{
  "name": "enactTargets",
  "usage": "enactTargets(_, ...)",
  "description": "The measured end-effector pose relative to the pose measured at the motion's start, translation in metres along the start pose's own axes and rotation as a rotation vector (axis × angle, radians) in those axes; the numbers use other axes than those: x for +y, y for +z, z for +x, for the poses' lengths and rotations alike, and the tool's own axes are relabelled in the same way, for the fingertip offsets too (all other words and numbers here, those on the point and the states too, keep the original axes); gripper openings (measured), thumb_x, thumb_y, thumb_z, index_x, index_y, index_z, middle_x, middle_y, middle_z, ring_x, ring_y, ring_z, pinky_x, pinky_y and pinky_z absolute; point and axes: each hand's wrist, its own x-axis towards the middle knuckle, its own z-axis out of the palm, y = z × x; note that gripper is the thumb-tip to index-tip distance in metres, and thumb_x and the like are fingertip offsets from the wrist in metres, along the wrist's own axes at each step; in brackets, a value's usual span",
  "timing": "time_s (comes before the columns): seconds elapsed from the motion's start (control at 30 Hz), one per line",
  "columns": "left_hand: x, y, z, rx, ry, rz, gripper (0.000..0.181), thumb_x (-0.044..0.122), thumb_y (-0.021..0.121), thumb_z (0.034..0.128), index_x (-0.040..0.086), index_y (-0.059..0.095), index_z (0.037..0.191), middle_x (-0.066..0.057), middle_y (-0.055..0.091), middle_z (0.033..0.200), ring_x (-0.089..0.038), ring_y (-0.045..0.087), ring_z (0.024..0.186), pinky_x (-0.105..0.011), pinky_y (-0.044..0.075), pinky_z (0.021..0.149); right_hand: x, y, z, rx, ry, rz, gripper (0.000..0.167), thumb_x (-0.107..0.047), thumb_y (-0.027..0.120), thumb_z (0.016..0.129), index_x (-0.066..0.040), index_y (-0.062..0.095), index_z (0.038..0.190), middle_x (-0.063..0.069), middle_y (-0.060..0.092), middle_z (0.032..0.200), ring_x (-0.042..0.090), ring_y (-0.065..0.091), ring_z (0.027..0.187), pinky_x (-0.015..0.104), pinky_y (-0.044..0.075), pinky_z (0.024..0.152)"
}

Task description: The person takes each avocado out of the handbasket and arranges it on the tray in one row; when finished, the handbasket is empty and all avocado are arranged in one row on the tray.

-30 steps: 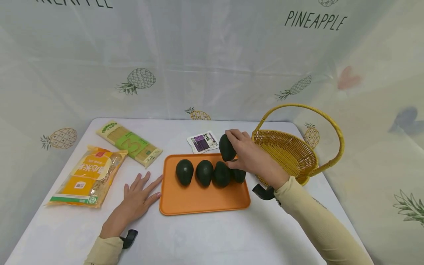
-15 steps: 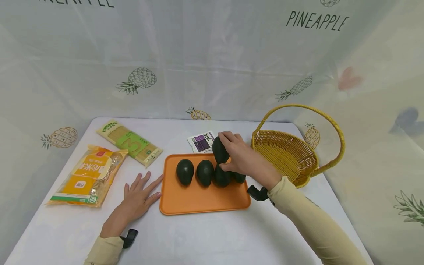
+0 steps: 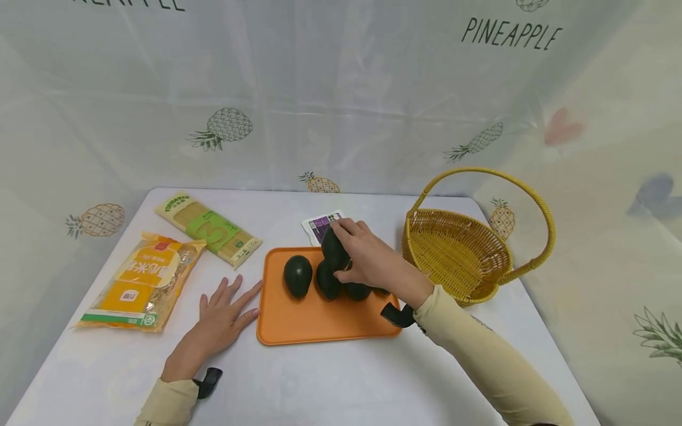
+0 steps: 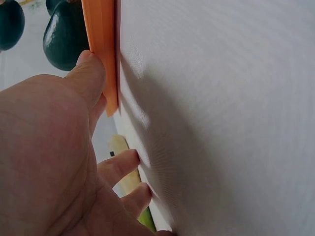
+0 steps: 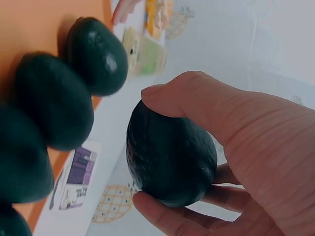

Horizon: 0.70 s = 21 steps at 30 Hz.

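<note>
My right hand point(image 3: 370, 260) grips a dark green avocado point(image 5: 170, 152) between thumb and fingers, held above the back part of the orange tray point(image 3: 330, 325). On that tray several more avocados stand in a row; the leftmost avocado point(image 3: 298, 276) is fully seen, while the right hand partly covers those at the right. The left hand point(image 3: 215, 325) lies spread on the table at the tray's left side. In the left wrist view its thumb and a finger touch the tray's edge point(image 4: 101, 44).
A yellow wicker basket point(image 3: 453, 260) with a tall handle stands right of the tray. Behind the tray lies a small white and purple packet point(image 3: 319, 226), partly covered. To the left are a noodle pack point(image 3: 210, 229) and an orange grain bag point(image 3: 141, 284).
My right hand has carried the held avocado leftward over the row, from above the right-hand avocados to above the second from the left. The left hand has stayed in place.
</note>
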Motion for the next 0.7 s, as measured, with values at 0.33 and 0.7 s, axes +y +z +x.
enactTargets(0.33,-0.001,0.001,0.000,0.004,0.004,0.005,0.065,0.047,0.062,0.1065,0.027,0.043,0.165,-0.029,0.023,0.175,-0.059,0.007,0.162,-0.087,0.000,0.121,-0.017,0.010,0.009,-0.050,0.012,0.058,0.095,-0.027,0.089,0.089,0.005,0.038,0.162,0.023,0.043,0.166,0.047,0.047,0.149,0.050,0.054,0.117)
enactTargets(0.7,-0.001,0.001,0.000,0.015,0.016,0.003,0.064,0.045,0.064,0.1061,0.026,0.044,0.164,-0.030,0.025,0.174,-0.060,0.008,0.161,-0.088,0.001,0.120,-0.032,0.016,0.019,-0.034,-0.018,0.064,0.094,-0.029,0.088,0.091,0.000,0.037,0.164,0.019,0.041,0.169,0.041,0.046,0.152,0.050,0.054,0.117)
